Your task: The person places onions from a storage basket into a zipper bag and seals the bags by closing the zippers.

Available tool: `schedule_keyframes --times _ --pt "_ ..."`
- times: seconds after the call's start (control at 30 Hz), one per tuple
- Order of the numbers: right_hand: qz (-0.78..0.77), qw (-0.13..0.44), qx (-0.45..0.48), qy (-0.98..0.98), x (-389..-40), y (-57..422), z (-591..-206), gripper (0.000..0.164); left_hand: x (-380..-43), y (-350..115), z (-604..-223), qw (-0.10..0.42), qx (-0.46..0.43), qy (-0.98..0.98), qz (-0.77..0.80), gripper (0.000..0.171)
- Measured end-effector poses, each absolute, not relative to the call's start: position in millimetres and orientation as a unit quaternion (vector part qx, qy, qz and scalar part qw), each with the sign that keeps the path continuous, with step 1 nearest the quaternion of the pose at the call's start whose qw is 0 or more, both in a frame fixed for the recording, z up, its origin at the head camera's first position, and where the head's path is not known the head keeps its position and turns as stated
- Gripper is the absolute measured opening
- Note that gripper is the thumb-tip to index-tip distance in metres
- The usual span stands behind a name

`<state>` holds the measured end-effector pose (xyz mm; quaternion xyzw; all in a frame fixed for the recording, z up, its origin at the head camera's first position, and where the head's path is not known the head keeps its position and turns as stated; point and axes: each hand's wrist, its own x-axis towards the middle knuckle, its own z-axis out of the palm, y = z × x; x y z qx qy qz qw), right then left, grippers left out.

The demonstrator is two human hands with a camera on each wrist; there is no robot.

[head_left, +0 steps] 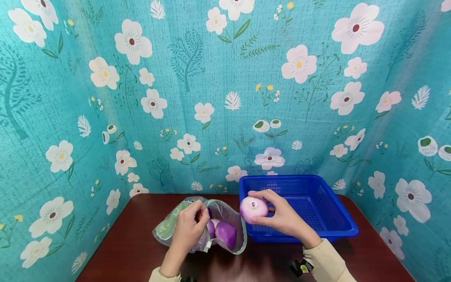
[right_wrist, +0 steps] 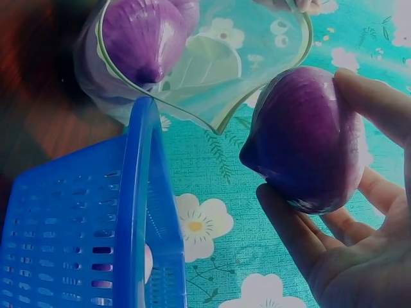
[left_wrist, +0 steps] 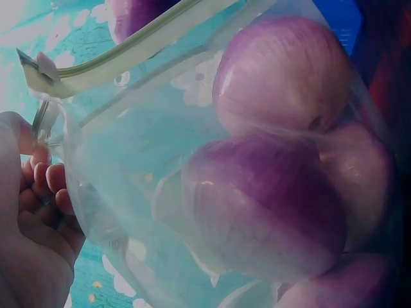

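Between the thumb and fingers of my right hand is a purple onion, held up at the left end of a blue plastic basket. In the right wrist view this onion shows its pointed tip towards the bag. My left hand pinches the edge of a clear zip bag, whose mouth gapes towards the basket. Several purple onions lie inside the bag. The left wrist view shows them pressed close together behind the plastic.
The bag and basket stand side by side on a dark red-brown table. Through the basket's slots in the right wrist view, a pale pinkish round thing shows. A teal flowered curtain hangs behind and along both sides.
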<state>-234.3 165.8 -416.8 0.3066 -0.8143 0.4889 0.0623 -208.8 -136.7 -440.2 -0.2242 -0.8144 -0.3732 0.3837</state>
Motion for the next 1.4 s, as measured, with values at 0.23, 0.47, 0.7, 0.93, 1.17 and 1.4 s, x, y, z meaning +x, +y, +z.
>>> schedule_keyframes --times 0.23,0.47,0.7,0.93,1.17,1.4 --pt "0.491 0.066 0.309 -0.812 -237 165 -421 0.063 -210 -138 -441 0.380 -0.228 -0.810 -0.384 0.030" --pt "0.488 0.064 0.302 -0.816 -239 165 -421 0.065 -213 -139 -442 0.381 -0.229 -0.808 -0.388 0.030" --pt "0.489 0.057 0.312 -0.812 -241 161 -424 0.063 -212 -140 -439 0.364 -0.220 -0.818 -0.386 0.027" --pt "0.478 0.031 0.357 -0.802 -231 142 -430 0.057 -214 -139 -437 0.378 -0.233 -0.813 -0.377 0.029" --pt "0.439 0.073 0.396 -0.803 -226 106 -439 0.057 -214 -140 -434 0.383 -0.236 -0.812 -0.372 0.029" --pt "0.368 0.238 0.370 -0.819 -219 74 -447 0.066 -214 -140 -433 0.387 -0.239 -0.814 -0.361 0.026"
